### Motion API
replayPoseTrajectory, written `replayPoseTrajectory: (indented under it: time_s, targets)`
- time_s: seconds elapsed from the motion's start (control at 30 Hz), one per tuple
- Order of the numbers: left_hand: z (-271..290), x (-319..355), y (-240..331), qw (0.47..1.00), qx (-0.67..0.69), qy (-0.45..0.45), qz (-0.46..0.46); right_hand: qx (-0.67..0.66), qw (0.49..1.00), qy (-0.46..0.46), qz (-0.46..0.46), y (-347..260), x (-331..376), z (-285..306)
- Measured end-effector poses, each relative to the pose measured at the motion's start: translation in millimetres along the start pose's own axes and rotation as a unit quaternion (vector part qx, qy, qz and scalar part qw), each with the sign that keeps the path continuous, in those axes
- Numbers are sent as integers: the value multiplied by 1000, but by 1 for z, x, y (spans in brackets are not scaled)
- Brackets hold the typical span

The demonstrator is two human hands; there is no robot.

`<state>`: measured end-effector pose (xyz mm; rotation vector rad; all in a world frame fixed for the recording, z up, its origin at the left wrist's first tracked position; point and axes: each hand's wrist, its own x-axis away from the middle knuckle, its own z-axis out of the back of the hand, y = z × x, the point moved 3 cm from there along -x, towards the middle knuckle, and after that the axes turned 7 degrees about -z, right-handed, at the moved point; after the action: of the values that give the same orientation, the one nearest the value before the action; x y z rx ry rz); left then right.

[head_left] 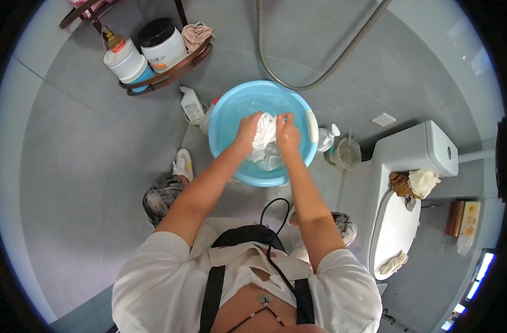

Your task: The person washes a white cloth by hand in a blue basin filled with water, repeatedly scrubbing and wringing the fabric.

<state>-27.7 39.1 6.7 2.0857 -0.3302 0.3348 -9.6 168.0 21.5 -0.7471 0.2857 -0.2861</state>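
Note:
A light-blue plastic basin (229, 102) with water in it stands in front of me. Over the water, a wet white cloth (265, 132) is bunched between my two hands. My left hand (248, 130) is closed on the cloth's left side, and my right hand (287, 135) grips its right side. The cloth's lower part hangs down to the water, where a pale, see-through bulge (271, 159) shows; I cannot tell whether it is wet fabric or bubbles. A white bar-like piece (312, 129) lies along the basin's right rim.
Left of the basin stand a white spray bottle (192, 105) and a corner shelf (178, 69) with tubs. To the right are a pump bottle (328, 137), a clear container (348, 154) and a toilet (395, 233) with cloths on it. A metal hose (298, 87) hangs behind the basin.

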Motion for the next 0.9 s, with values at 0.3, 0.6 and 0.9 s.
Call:
replayPoseTrajectory:
  time_s: [0.3,0.6,0.9]
  targets:
    - [31,1,20,704,-671,-100,-212,229,957,-130,120,23,3,11]
    - [40,2,-23,577,-797,-100,-149,383,901,-199,50,49,23,-43]
    - [70,-28,-42,767,-628,-18,-126,289,871,-390,-75,58,-4,-51]
